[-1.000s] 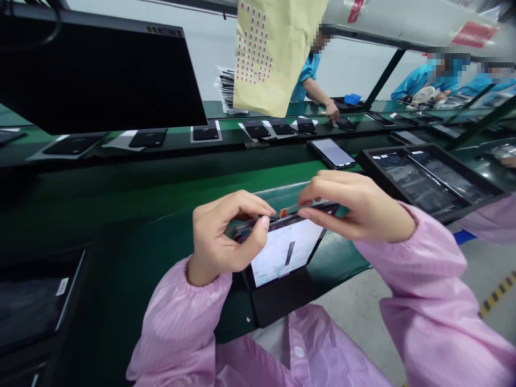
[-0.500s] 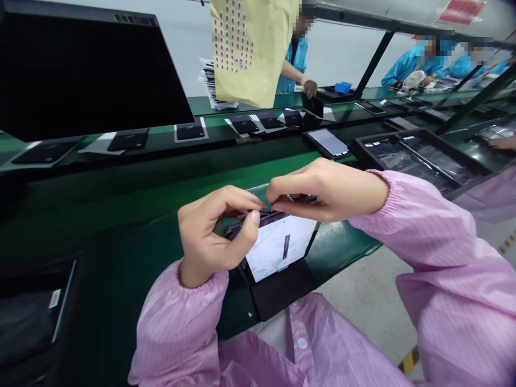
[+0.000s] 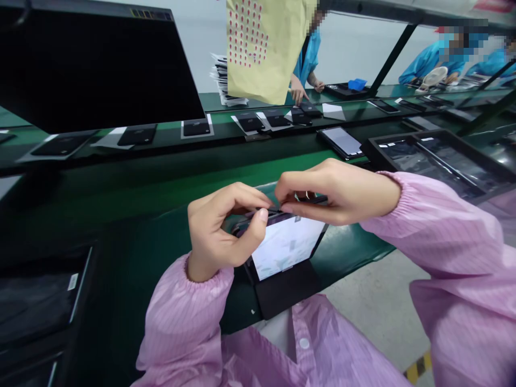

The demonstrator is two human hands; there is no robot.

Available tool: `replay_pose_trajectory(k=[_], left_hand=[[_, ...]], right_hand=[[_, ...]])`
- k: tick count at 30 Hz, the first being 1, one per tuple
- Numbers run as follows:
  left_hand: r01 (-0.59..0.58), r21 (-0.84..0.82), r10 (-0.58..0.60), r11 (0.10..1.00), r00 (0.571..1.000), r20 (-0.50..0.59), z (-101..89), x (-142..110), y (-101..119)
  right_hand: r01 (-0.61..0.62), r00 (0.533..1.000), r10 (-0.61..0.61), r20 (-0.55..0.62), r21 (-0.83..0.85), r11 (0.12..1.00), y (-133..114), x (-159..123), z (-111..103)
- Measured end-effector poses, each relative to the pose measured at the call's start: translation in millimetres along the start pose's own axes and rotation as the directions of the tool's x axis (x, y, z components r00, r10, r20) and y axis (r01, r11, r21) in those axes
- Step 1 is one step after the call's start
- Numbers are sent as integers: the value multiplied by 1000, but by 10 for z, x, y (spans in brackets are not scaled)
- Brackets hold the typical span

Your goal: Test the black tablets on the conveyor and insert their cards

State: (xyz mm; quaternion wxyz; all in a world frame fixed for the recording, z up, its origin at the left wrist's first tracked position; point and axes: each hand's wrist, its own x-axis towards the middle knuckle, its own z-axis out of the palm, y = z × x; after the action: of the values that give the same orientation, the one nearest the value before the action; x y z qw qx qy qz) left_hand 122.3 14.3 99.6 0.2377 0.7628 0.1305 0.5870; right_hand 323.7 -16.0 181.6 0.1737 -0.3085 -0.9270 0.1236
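Observation:
A tablet (image 3: pixel 287 248) with a bright, lit screen leans upright in front of me, its black cover flap (image 3: pixel 288 289) spread flat before it. My left hand (image 3: pixel 226 226) is closed at the tablet's upper left edge, thumb in front and fingers behind. Along the same top edge, my right hand (image 3: pixel 326 191) is closed in a pinch, thumb and forefinger meeting close to the left fingertips. Whatever sits between the right fingertips is too small and hidden to name. The tablet's back is out of sight.
Black tablets on white sheets, one a tablet (image 3: pixel 137 135), line the far shelf. A dark monitor (image 3: pixel 97 70) and yellow paper (image 3: pixel 266 54) hang above. Trays stand at right, a black tray (image 3: pixel 439 161), and left, a dark tray (image 3: pixel 36 301). Co-workers in blue stand opposite.
The dark box on the tablet's screen is gone; a small grey mark shows near its top. My hands keep nearly the same grip. Across the line, a co-worker's raised black tablet now lies down.

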Motion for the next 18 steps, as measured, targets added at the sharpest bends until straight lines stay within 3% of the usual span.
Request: replay_pose_trajectory(k=[2, 3, 4, 6, 7, 8, 9, 11, 14, 16, 18], left_hand=[[59, -60, -59, 996, 998, 3, -30, -28, -40], [119, -118, -119, 986, 993, 7, -42, -74, -78], [192, -192, -193, 963, 981, 12, -45, -147, -127], [349, -342, -372, 873, 928, -4, -7, -377, -256], [405, -393, -449, 825, 893, -23, 42, -524, -331], [460, -436, -535, 774, 843, -59, 109, -678, -408], [506, -457, -605, 732, 791, -93, 191, -827, -484], [601, -505, -749, 620, 645, -151, 364, -1076, -608], [752, -467, -883, 465, 431, -185, 518, -1307, -636], [867, -254, -899, 429, 381, -216, 500, -1444, -503], [917, 33, -894, 397, 395, -212, 411, -1650, -262]], right_hand=[[-22, 989, 35, -146, 86, 996, 90, -73, -15], [-49, 953, 97, -286, 169, 984, 161, -147, 15], [-70, 872, 194, -450, 278, 958, 245, -240, 87], [-61, 582, 481, -656, 554, 830, 419, -450, 380], [-19, 419, 614, -669, 669, 743, 492, -544, 600], [-7, 325, 754, -571, 796, 606, 545, -618, 852], [-6, 302, 802, -515, 840, 542, 573, -670, 1118], [-22, 317, 858, -403, 902, 431, 556, -722, 1610], [-46, 304, 912, -276, 952, 303, 407, -796, 2045], [-104, 217, 953, -210, 966, 236, 282, -926, 2141], [-216, 84, 982, -170, 959, 184, 134, -1112, 2193]])
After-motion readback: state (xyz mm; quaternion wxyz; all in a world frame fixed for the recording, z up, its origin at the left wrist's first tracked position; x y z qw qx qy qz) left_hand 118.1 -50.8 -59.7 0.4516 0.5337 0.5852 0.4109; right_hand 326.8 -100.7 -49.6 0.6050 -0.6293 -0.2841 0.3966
